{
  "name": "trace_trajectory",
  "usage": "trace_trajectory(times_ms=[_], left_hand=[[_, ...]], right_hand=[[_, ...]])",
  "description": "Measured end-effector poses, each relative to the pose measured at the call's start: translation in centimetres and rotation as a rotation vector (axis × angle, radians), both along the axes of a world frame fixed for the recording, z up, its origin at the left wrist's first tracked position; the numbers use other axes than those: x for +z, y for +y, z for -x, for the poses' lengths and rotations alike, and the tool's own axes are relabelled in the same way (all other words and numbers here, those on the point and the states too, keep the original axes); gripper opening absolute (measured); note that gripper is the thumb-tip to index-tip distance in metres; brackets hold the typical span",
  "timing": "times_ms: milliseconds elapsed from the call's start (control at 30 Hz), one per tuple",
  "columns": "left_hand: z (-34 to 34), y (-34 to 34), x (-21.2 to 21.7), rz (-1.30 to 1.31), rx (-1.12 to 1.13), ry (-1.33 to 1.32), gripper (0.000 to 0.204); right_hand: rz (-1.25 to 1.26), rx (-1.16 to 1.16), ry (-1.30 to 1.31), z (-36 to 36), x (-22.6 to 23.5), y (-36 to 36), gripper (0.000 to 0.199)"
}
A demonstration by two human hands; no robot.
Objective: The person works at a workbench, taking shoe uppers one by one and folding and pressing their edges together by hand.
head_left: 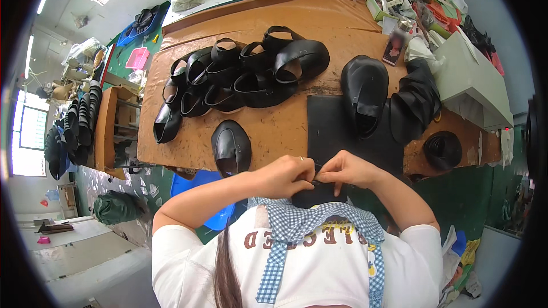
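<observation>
- Left hand (283, 175) and right hand (342, 169) both pinch one black shoe upper (319, 194) at the counter's (274, 131) near edge, against the checked apron (297, 222).
- Finished-looking uppers (240, 80) are piled toward the far left; this piece looks still in work.

both hands, left hand (283, 175) and right hand (346, 169), pinched a black shoe piece (319, 195) at the brown table (274, 131) edge, with a single black upper (231, 147) just left.
</observation>
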State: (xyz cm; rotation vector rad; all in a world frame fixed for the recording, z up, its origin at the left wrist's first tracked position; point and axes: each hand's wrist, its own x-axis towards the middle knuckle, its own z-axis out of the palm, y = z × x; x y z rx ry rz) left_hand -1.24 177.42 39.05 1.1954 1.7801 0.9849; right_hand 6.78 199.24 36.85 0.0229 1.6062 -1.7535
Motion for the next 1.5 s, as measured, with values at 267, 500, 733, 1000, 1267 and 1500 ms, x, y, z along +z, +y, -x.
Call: trace_trajectory(times_ms=[267, 500, 733, 1000, 1267, 1500], left_hand=[[1.2, -0.3, 1.6, 0.048, -0.004, -0.163, 0.020], [-1.4, 0.0, -0.7, -0.172, 0.055, 0.216, 0.022], [-0.9, 0.2, -0.1, -0.040, 0.069, -0.051, 0.019], [0.4, -0.5, 2.1, 0.068, 0.087, -0.124, 0.020], [-2.0, 0.2, -0.7, -0.241, 0.164, 0.221, 0.018], [-1.5, -1.1, -0.2, -0.069, 0.203, 0.008, 0.023]], right_hand=[[0.032, -0.046, 0.090, -0.8, 1.1, 0.2, 0.021], [0.115, -0.073, 0.013, -0.5, -0.1, -0.8, 0.019], [0.000, -0.095, 0.101, -1.2, -0.5, 0.8, 0.018], [0.011, -0.090, 0.171, -1.1, 1.7, 0.4, 0.019], [-0.037, -0.037, 0.037, -0.5, 0.9, -0.7, 0.018], [-0.208, -0.039, 0.062, -0.5, 2.6, 0.5, 0.016]])
